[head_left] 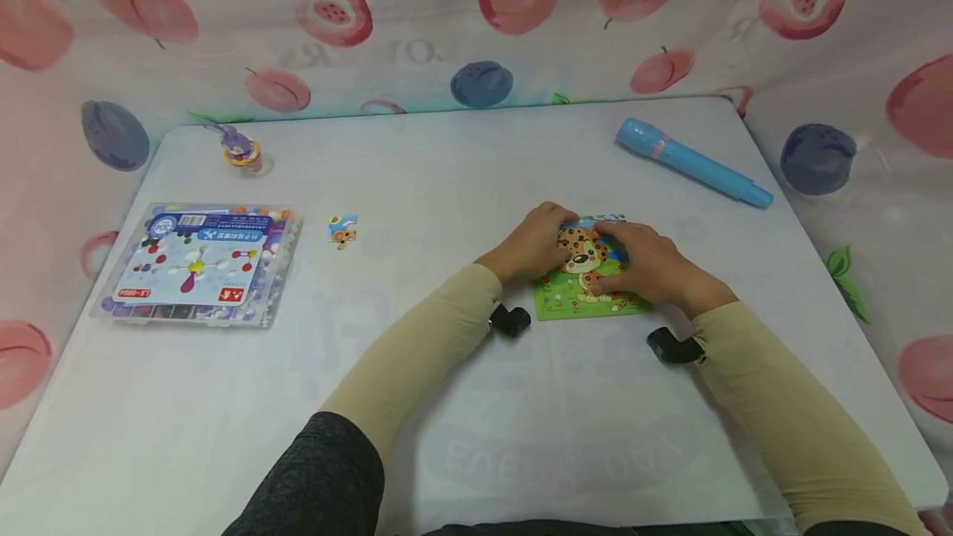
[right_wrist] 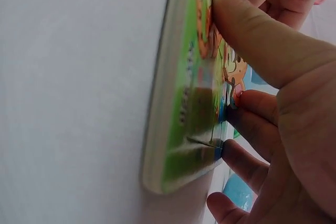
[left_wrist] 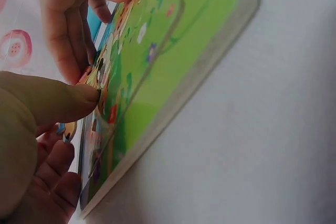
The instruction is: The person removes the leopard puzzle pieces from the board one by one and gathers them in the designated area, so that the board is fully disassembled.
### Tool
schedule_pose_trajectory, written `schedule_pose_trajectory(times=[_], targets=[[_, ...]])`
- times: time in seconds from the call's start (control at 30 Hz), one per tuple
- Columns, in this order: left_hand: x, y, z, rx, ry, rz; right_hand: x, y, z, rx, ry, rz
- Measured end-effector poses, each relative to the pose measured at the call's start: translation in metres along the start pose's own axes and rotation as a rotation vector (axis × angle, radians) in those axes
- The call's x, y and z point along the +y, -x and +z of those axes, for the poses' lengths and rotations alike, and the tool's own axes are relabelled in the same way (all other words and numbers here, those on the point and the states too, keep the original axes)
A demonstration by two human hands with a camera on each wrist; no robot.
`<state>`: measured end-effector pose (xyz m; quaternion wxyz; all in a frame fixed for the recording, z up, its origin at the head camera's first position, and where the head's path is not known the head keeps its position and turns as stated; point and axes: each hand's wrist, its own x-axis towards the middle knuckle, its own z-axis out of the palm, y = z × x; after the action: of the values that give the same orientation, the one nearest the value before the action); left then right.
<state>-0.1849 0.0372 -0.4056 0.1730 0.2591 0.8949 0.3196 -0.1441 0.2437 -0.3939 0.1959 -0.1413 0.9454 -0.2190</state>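
Note:
A jigsaw puzzle (head_left: 554, 304) with a spotted cartoon leopard on green grass lies flat on the white table, both hands over it. My left hand (head_left: 538, 245) is at its left side; a small puzzle piece (left_wrist: 68, 130) shows between the thumb and bent fingers, partly hidden by them. My right hand (head_left: 646, 265) spreads over the right side. Its thumb (right_wrist: 252, 24) rests on the picture, and the index finger touches near the leopard's ear (right_wrist: 239, 94). The hands cover much of the leopard. Apart, to the left, lies a loose puzzle piece (head_left: 342, 232).
A clear plastic box (head_left: 195, 265) of colourful parts with a printed label stands at the left. Behind it is a small purple-topped figure (head_left: 240, 147). A light-blue tube (head_left: 692, 162) lies at the back right. A fruit-print cloth (head_left: 417, 15) hangs behind the table.

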Motion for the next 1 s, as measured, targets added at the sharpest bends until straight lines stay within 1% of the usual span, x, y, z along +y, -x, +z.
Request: schedule_pose_trajectory(times=[0.2, 0.3, 0.43, 0.53, 0.63, 0.73, 1.0], targets=[[0.004, 0.000, -0.001, -0.013, -0.024, -0.012, 0.000, 0.000, -0.001, 0.012, 0.004, -0.009], [0.005, -0.001, 0.000, -0.011, -0.019, -0.015, 0.001, 0.000, -0.001, 0.017, 0.001, -0.012], [0.006, -0.001, 0.001, -0.010, -0.001, -0.036, 0.000, 0.001, 0.000, 0.036, -0.026, -0.020], [0.006, -0.001, 0.001, -0.012, 0.009, -0.049, -0.002, 0.003, 0.001, 0.068, -0.035, -0.054], [0.006, -0.001, 0.000, -0.017, 0.004, -0.049, -0.006, 0.006, 0.001, 0.100, -0.018, -0.099], [0.005, -0.001, 0.000, -0.021, -0.009, -0.048, -0.010, 0.008, 0.002, 0.102, -0.003, -0.115], [0.005, -0.004, 0.000, -0.027, -0.029, -0.032, -0.012, 0.011, 0.002, 0.056, 0.004, -0.058]])
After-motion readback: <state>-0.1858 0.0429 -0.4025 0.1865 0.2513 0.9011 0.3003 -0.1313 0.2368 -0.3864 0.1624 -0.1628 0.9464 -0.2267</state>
